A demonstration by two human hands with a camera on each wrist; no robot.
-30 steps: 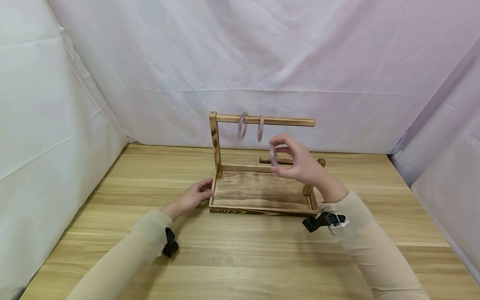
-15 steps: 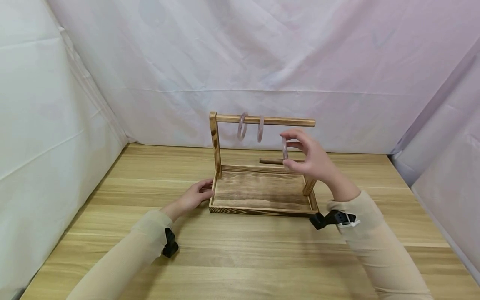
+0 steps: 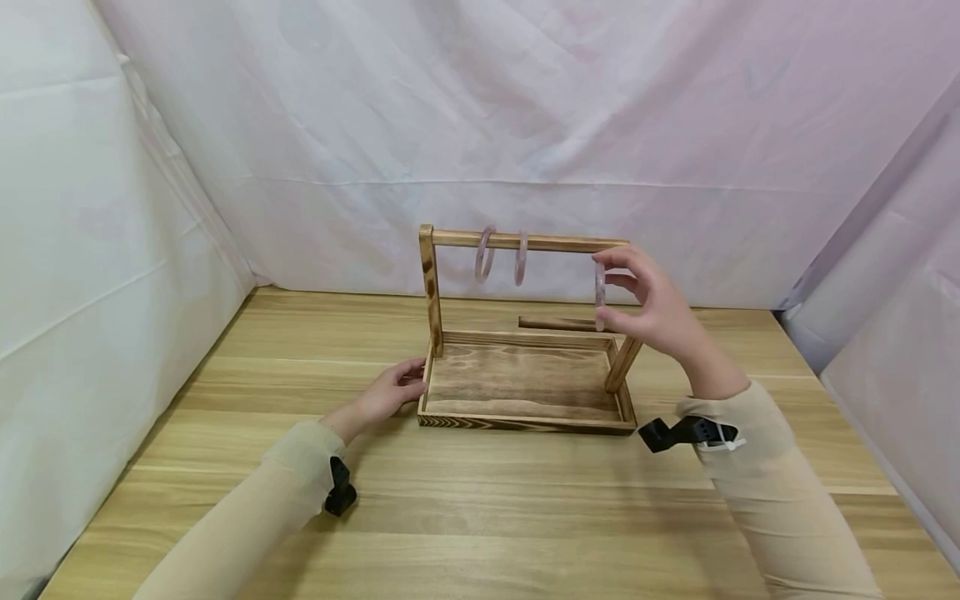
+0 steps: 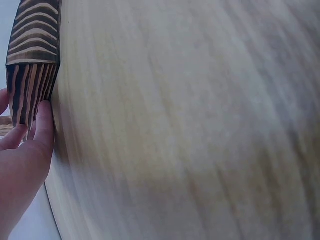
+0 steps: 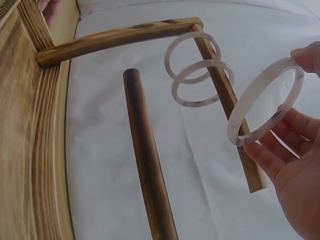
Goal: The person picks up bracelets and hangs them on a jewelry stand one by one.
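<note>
My right hand [image 3: 648, 308] pinches a pale lilac bangle [image 3: 599, 287] between the thumb and fingertips. The bangle is held upright, just below the free right end of the upper wooden rod [image 3: 566, 243]. In the right wrist view, this bangle [image 5: 250, 95] overlaps the rod near its end. Two similar bangles, one farther left [image 3: 480, 258] and one beside it [image 3: 521, 258], hang from the same rod. My left hand [image 3: 386, 392] rests its fingers against the left end of the stand's wooden tray [image 3: 517, 421]; the left wrist view has the fingertips touching its striped outer wall [image 4: 32, 87].
A lower, darker rod [image 3: 558, 323] runs leftward from the short right post [image 3: 624, 364]. The tall left post [image 3: 432, 292] carries the upper rod. The stand sits on a wood-grain table [image 3: 480, 508], with white cloth [image 3: 375, 125] behind and at both sides.
My right hand has carried its bangle to the right and slightly up, from beside the hanging bangles to the rod's free end. The left hand and the stand stay put.
</note>
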